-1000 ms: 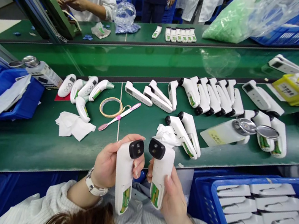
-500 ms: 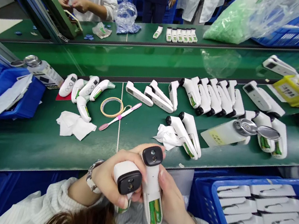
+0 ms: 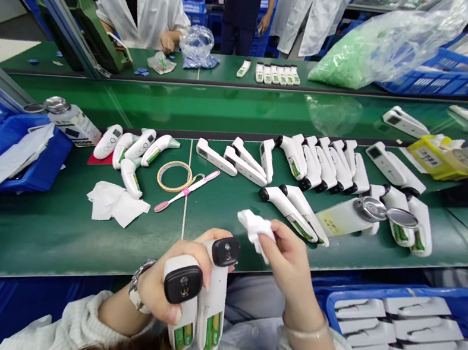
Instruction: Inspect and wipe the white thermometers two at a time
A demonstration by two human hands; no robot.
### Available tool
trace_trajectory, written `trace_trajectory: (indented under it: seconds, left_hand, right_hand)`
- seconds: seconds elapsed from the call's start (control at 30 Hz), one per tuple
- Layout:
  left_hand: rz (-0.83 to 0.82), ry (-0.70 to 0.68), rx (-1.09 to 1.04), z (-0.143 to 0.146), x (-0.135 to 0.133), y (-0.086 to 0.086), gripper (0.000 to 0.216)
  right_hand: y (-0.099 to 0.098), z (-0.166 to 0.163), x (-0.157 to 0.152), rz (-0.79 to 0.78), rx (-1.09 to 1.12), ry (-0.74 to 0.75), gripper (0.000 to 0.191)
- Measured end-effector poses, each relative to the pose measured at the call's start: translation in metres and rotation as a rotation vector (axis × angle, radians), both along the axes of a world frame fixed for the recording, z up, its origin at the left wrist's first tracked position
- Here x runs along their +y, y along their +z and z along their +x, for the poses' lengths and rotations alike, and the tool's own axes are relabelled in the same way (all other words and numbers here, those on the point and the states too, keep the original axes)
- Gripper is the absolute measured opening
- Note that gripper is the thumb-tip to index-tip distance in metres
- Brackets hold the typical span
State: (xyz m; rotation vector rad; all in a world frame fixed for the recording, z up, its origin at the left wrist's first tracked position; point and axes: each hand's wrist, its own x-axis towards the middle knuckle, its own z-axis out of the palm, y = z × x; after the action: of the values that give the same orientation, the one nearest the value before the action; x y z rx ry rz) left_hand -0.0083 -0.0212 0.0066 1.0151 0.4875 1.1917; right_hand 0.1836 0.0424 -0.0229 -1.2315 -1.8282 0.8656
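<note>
My left hand point(image 3: 164, 286) is closed round two white handheld thermometers point(image 3: 203, 299) held side by side, black sensor heads up, green batteries showing at their lower ends. My right hand point(image 3: 284, 262) pinches a crumpled white cloth point(image 3: 255, 230) just above the green bench edge. Right behind that hand lie two more thermometers point(image 3: 295, 210) on the bench. A row of several white thermometers point(image 3: 326, 164) lies farther back.
A tape roll point(image 3: 174, 175) and pink toothbrush point(image 3: 185, 192) lie mid-bench, white tissues point(image 3: 116, 204) to their left. A capped bottle point(image 3: 351, 214) lies on its side at right. Blue crate of white parts point(image 3: 408, 338) at lower right. People in white coats point(image 3: 146, 3) stand beyond the far belt.
Both thermometers have gone into my left hand. My right hand let go, reached forward and picked up the white cloth from the bench.
</note>
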Motion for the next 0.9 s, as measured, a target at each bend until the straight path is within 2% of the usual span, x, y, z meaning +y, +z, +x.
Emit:
trace_trajectory:
  seconds: [0.07,0.13,0.23,0.33,0.43,0.57,0.63,0.67,0.77,0.9]
  left_hand:
    - [0.022,-0.010,0.039,-0.002,0.002,-0.004,0.033]
    - [0.072,-0.041,0.104,-0.005,0.005,-0.007,0.031]
    - [0.125,-0.081,0.183,-0.009,0.006,-0.010,0.028]
    - [0.116,-0.093,0.202,-0.008,0.006,-0.011,0.029]
    - [0.073,-0.079,0.143,-0.002,0.003,-0.009,0.032]
    - [-0.009,-0.022,0.049,0.004,0.000,-0.003,0.033]
    - [-0.014,-0.039,0.030,0.005,0.002,-0.001,0.033]
    - [-0.008,-0.055,0.019,0.006,0.004,0.000,0.033]
    - [0.068,-0.122,0.022,0.005,0.011,-0.002,0.035]
    - [0.068,-0.126,0.009,0.002,0.013,-0.011,0.039]
  right_hand:
    - [0.020,-0.008,-0.019,0.014,0.214,0.053,0.009]
    - [0.034,-0.016,-0.032,0.051,0.330,0.117,0.007]
    - [0.040,-0.026,-0.037,0.035,0.275,0.188,0.004]
    - [0.037,-0.028,-0.032,-0.043,0.206,0.182,0.005]
    - [0.034,-0.011,-0.021,0.043,0.080,-0.017,0.005]
    - [0.039,0.053,0.006,0.441,-0.108,-0.546,0.016]
    - [0.042,0.090,0.024,0.560,-0.319,-0.692,0.020]
    - [0.042,0.106,0.033,0.600,-0.434,-0.706,0.020]
    - [0.043,0.133,0.050,0.569,-0.647,-0.578,0.018]
    - [0.051,0.135,0.053,0.474,-0.827,-0.418,0.023]
